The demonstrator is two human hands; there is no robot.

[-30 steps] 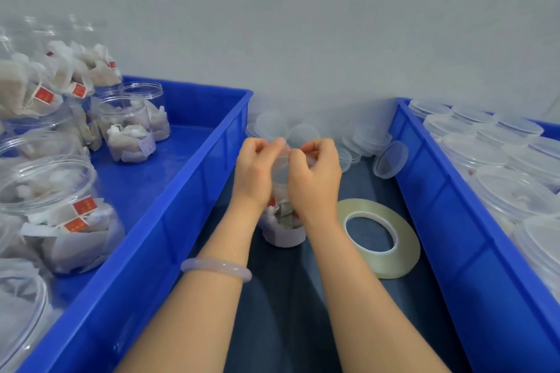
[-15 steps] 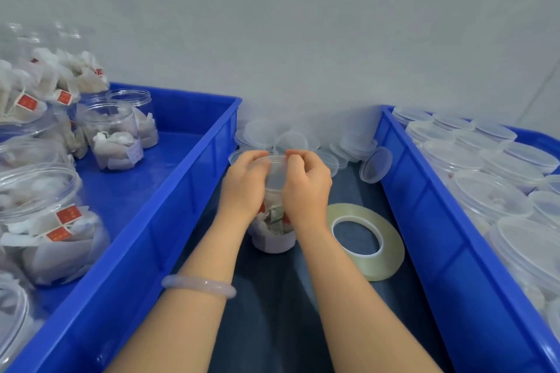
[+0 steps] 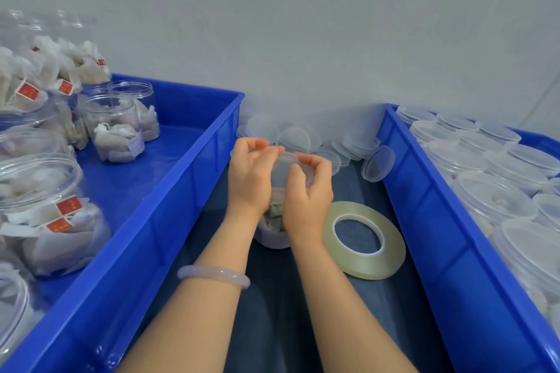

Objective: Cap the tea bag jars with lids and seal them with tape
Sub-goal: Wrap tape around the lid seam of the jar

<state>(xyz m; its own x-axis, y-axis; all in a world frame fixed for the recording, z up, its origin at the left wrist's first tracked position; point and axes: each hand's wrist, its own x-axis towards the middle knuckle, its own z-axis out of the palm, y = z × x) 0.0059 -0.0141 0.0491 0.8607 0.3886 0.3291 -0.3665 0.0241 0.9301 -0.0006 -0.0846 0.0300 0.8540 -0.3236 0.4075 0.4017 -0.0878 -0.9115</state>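
Observation:
A small clear tea bag jar [image 3: 274, 228] stands on the dark table between two blue bins. A clear lid [image 3: 287, 160] sits on its top. My left hand [image 3: 251, 177] curls round the lid's left side. My right hand [image 3: 307, 194] grips the lid's right side and the jar's neck. Both hands hide most of the jar; only its base and some tea bags show. A roll of clear tape [image 3: 365, 239] lies flat just right of the jar.
The left blue bin [image 3: 169, 200] holds several open jars of tea bags [image 3: 113, 127]. The right blue bin [image 3: 424, 221] holds several capped jars [image 3: 491, 200]. Loose clear lids [image 3: 351, 145] are piled against the wall behind the jar.
My hands stay on the lid and jar, with the fingers shifted a little round the lid. The camera has tilted, so everything sits slightly lower in view.

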